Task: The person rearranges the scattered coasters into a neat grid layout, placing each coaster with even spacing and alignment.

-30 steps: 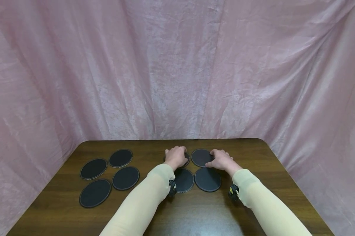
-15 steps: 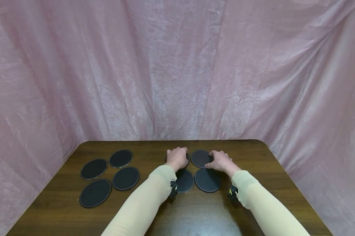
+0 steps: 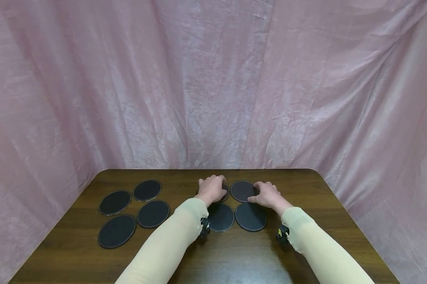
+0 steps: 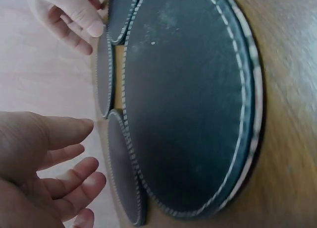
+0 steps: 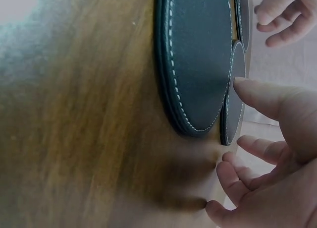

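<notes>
Two rows of dark round coasters with pale stitched rims lie flat in a square group right of the table's middle. My left hand (image 3: 211, 188) hovers over the far left coaster (image 4: 124, 173), hiding most of it in the head view. In the left wrist view its thumb and fingers are spread apart with nothing between them. By the right edge of the far right coaster (image 3: 242, 191) is my right hand (image 3: 266, 194), its thumb and loosely bent fingers apart. The near left coaster (image 3: 221, 218) and near right coaster (image 3: 250, 217) sit below the hands.
A second group of similar coasters (image 3: 116, 232) lies on the left of the brown wooden table (image 3: 241, 256). Behind the table's far edge hangs a pink curtain (image 3: 213, 86). Each wrist wears a small black camera (image 3: 282, 234).
Both hands stay almost in place. My left hand has shifted very slightly left, and the head view has moved a little. The coasters keep their arrangement.
</notes>
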A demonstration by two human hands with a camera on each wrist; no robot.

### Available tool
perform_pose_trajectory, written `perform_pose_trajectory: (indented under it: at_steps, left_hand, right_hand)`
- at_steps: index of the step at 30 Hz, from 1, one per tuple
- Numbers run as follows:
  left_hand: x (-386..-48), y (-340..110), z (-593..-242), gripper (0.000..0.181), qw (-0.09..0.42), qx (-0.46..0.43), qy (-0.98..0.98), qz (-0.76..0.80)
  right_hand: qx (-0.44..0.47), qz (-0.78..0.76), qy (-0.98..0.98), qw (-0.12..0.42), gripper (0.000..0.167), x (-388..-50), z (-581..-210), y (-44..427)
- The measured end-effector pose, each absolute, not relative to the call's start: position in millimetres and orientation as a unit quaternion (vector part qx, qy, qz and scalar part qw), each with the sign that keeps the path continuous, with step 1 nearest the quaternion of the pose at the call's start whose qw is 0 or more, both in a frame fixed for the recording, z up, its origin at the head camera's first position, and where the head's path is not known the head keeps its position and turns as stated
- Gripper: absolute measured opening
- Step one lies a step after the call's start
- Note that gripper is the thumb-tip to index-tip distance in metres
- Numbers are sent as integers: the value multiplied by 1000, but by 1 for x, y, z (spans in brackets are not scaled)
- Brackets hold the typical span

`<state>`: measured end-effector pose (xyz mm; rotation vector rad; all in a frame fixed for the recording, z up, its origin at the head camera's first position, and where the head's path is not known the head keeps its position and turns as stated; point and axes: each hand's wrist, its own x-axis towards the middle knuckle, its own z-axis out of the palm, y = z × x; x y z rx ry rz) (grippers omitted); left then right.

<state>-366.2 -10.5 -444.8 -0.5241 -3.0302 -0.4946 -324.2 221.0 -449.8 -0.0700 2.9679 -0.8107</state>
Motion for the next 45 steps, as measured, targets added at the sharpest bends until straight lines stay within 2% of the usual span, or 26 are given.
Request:
perform_pose_trajectory:
  at_steps: [6, 15, 29, 45]
  left_hand:
    - [-356, -25, -429, 48, 11, -165, -976, -145]
    - [-339, -51, -424, 65, -12, -168, -980, -110]
    - [-324, -101, -428, 74, 30, -165, -981, -101]
    - [-301, -154, -432, 80, 44, -131, -984, -115]
  right_hand:
    - [-36, -240, 970, 11, 75, -320, -448, 220]
    - [-67, -205, 976, -16, 88, -312, -446, 207]
    - [-123, -181, 975, -23, 91, -303, -440, 169]
    - [-177, -192, 965, -18, 89, -296, -440, 117]
